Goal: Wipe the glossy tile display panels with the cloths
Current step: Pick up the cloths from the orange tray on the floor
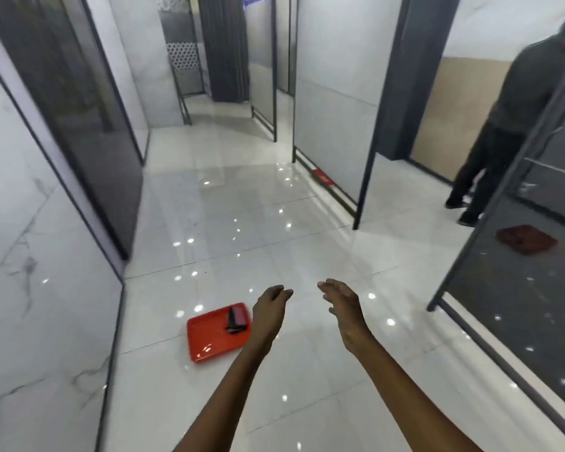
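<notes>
Head view is showing both arms stretching out over the glossy floor [307, 370], and neither hand is holding anything. The left hand [269, 308] is hanging loose with fingers lightly curled, the right hand [341, 305] is spreading its fingers, palm facing inward. So no cloth is in play yet.

The nearest cloth-looking thing is sitting just left of the left hand: a dark folded bundle [237, 320] in an orange tray [209, 337] on the floor, though it's blurry and I can't tell for sure that it's a cloth. There's also a dark red cloth [526, 239] showing off to the right of the right hand, on or reflected in the dark framed panel [519, 305]. Can't say which.

My guess is the step here is picking up a cloth, so I'd be going for the tray with the left hand, grabbing the bundle by its top, then opening it flat so it's covering more panel per pass. The white marble-look panel [30, 288] far to the left of the left hand and the dark one are both close.

Stuff around: more grey panels [333, 76] standing ahead of the hands, a small red item [322, 177] at one's base, and another person [503, 125] standing beyond the right hand, so that side is looking a bit crowded.
</notes>
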### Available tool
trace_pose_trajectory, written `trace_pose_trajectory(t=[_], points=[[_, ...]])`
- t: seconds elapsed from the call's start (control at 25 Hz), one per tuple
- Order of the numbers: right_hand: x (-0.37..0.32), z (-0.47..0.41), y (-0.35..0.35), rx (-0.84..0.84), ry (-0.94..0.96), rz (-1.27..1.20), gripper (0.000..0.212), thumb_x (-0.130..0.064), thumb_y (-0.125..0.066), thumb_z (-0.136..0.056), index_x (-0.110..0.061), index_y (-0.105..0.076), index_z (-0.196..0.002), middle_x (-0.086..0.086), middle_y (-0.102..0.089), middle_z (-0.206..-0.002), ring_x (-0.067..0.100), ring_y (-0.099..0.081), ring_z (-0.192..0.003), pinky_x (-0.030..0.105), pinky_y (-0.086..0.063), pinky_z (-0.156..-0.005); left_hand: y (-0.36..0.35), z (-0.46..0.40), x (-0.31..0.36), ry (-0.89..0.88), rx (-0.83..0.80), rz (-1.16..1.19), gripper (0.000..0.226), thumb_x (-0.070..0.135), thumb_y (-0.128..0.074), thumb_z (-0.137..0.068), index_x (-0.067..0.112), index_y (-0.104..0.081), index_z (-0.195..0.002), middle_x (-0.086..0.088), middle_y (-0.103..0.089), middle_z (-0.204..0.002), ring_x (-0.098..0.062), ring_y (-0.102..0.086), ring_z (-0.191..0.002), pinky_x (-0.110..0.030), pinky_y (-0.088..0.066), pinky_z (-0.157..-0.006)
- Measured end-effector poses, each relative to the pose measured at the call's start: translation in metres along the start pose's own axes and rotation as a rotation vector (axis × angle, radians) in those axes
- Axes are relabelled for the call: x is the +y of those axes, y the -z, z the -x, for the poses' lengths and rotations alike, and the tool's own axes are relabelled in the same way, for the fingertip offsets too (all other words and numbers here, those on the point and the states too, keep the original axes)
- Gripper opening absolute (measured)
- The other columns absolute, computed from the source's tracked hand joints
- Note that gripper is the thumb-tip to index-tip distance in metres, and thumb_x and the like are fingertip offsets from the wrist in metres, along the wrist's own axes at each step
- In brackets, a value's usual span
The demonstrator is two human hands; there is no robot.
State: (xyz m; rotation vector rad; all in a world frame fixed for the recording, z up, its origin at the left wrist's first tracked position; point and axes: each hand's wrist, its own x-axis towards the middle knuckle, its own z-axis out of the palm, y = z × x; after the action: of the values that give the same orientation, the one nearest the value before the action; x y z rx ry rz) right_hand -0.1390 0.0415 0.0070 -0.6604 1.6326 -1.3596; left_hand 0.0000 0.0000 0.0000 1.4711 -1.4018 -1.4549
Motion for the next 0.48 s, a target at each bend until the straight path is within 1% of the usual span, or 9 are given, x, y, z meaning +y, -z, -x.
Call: trace_pose_trajectory(t=[0.08,0.16,0.2,0.24,0.32,0.4,0.48], points=[[0.011,-0.022,-0.050,-0.035,-0.043,0.019,0.051,-0.031,-0.071,-0.085,-0.008,-0.056,-0.128,0.008,-0.059,-0.127,0.022,-0.053,-0.119,0.030,-0.039,-0.094,0.044,-0.028,-0.013,0.057,0.046,0.022,0.034,0.025,-0.055,-0.097,0.009,-0.060,-0.126,-0.006,-0.060,-0.124,-0.024,-0.055,-0.116,-0.040,-0.044,-0.104],[0.022,-0.046,-0.098,-0.077,-0.100,0.032,0.043,-0.026,-0.067,-0.090,-0.007,-0.057,-0.127,0.009,-0.059,-0.127,0.023,-0.054,-0.118,0.029,-0.038,-0.091,0.088,-0.053,-0.027,0.117,0.061,0.017,0.019,0.022,-0.055,-0.095,0.013,-0.066,-0.107,-0.008,-0.064,-0.108,-0.020,-0.056,-0.099,-0.032,-0.045,-0.088],[0.026,-0.057,-0.120,-0.087,-0.124,0.045,0.042,-0.025,-0.066,-0.090,-0.007,-0.057,-0.127,0.009,-0.059,-0.127,0.023,-0.054,-0.119,0.029,-0.038,-0.090,0.106,-0.066,-0.034,0.145,0.071,0.024,0.013,0.020,-0.055,-0.095,0.014,-0.067,-0.095,-0.006,-0.065,-0.099,-0.019,-0.055,-0.091,-0.032,-0.042,-0.082],[0.028,-0.067,-0.138,-0.099,-0.144,0.060,0.042,-0.024,-0.066,-0.090,-0.008,-0.057,-0.127,0.009,-0.059,-0.127,0.022,-0.053,-0.119,0.029,-0.038,-0.091,0.121,-0.077,-0.037,0.190,0.082,0.033,0.014,0.020,-0.054,-0.095,0.017,-0.065,-0.087,-0.002,-0.064,-0.092,-0.018,-0.054,-0.088,-0.032,-0.041,-0.081],[0.032,-0.097,-0.180,-0.140,-0.181,0.101,0.040,-0.024,-0.064,-0.091,-0.009,-0.057,-0.127,0.007,-0.058,-0.126,0.021,-0.053,-0.119,0.030,-0.038,-0.093,0.151,-0.105,-0.044,0.243,0.099,0.057,0.019,0.021,-0.055,-0.097,0.022,-0.063,-0.080,0.004,-0.062,-0.089,-0.018,-0.055,-0.090,-0.033,-0.041,-0.086],[0.042,-0.133,-0.217,-0.166,-0.221,0.130,0.033,-0.023,-0.063,-0.092,-0.011,-0.058,-0.123,0.005,-0.059,-0.121,0.020,-0.053,-0.116,0.030,-0.039,-0.094,0.175,-0.147,-0.060,0.297,0.119,0.060,0.016,0.023,-0.056,-0.097,0.024,-0.063,-0.083,0.001,-0.062,-0.096,-0.020,-0.056,-0.097,-0.034,-0.042,-0.091],[0.056,-0.175,-0.254,-0.198,-0.260,0.165,0.023,-0.021,-0.061,-0.094,-0.012,-0.059,-0.115,0.003,-0.060,-0.109,0.019,-0.054,-0.106,0.028,-0.041,-0.087,0.194,-0.199,-0.075,0.350,0.148,0.068,0.011,0.024,-0.056,-0.096,0.024,-0.064,-0.088,-0.001,-0.064,-0.104,-0.022,-0.057,-0.102,-0.039,-0.044,-0.099]])
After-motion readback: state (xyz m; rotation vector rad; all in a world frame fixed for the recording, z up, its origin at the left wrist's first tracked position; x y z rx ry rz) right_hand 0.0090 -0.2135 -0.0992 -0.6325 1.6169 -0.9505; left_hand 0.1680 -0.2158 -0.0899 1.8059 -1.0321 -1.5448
